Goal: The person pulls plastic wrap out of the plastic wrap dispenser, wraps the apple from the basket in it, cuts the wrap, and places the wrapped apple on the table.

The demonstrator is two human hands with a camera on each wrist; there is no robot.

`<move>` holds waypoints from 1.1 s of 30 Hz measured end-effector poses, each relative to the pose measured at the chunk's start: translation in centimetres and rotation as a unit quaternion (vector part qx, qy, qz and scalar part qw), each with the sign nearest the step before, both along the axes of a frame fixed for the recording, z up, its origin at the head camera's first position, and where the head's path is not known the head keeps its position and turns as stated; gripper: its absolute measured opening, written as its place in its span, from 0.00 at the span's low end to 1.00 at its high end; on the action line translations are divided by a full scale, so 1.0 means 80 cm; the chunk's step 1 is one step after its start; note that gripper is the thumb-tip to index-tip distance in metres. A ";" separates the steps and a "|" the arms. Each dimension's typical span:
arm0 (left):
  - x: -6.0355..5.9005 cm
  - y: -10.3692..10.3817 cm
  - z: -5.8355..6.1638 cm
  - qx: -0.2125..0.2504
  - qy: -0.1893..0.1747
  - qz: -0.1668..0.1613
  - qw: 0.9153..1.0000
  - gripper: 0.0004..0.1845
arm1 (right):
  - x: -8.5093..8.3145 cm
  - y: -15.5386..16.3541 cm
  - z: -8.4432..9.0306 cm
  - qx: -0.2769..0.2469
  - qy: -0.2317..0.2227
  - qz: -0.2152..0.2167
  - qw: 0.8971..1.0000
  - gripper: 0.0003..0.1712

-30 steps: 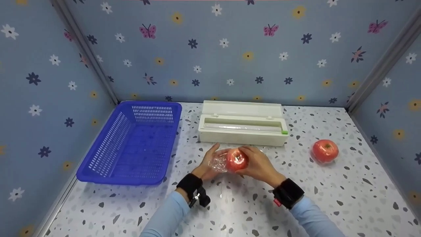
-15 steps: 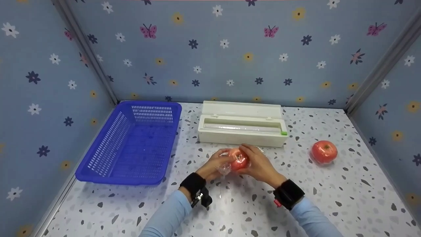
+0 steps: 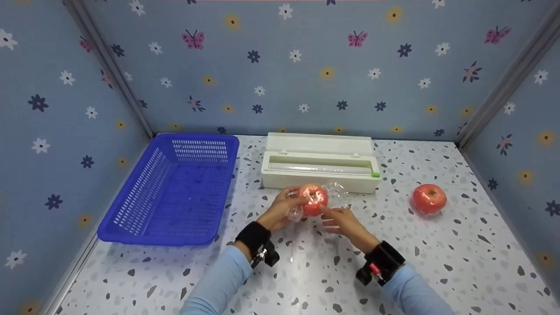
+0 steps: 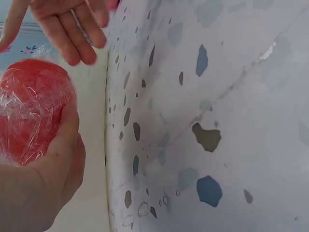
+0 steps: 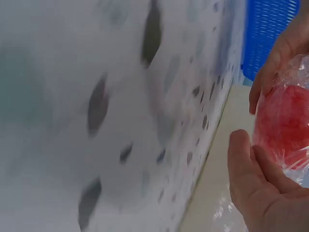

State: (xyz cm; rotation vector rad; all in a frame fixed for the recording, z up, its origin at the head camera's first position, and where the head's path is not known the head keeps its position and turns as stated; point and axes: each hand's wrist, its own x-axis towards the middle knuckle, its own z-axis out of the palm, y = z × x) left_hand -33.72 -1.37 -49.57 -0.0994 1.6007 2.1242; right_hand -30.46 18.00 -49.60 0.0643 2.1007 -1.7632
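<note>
Holding a red apple (image 3: 313, 199) half-wrapped in cling film (image 3: 336, 192), left hand (image 3: 280, 209) curls fingers and thumb round the fruit, lifted just above the desk (image 3: 437, 262) near its middle, right in front of the white cling-film dispenser box (image 3: 318, 162). Seen from the left wrist view as crinkled film drawn tight over the red skin, thumb pressed against the apple's side. Hanging just beside the apple, right hand (image 3: 343, 221) released, fingers straight and relaxed, fingertips near the fruit's lower right, holding nothing; loose film trails off behind the apple toward the dispenser. Standing open along the desk's back edge, the dispenser shows its roll and a green slider at the right end. Lying toward the right edge, well apart from both hands, a second red apple (image 3: 429, 198). Sitting at the back left corner, a blue slotted plastic basket (image 3: 144, 205). Wearing black wrist straps and light blue sleeves on both arms.
</note>
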 end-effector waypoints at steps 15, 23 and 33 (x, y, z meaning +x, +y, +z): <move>0.009 0.012 0.005 -0.079 0.100 0.052 0.991 0.18 | -0.020 -0.006 -0.005 -0.275 -0.146 -0.061 0.948 0.40; 0.003 -0.002 0.002 0.030 0.049 0.182 0.982 0.05 | -0.025 0.003 0.001 -0.295 -0.136 -0.116 0.939 0.42; 0.011 -0.017 0.002 -0.045 0.113 0.216 0.969 0.12 | -0.025 0.015 0.002 -0.288 -0.142 -0.143 0.936 0.42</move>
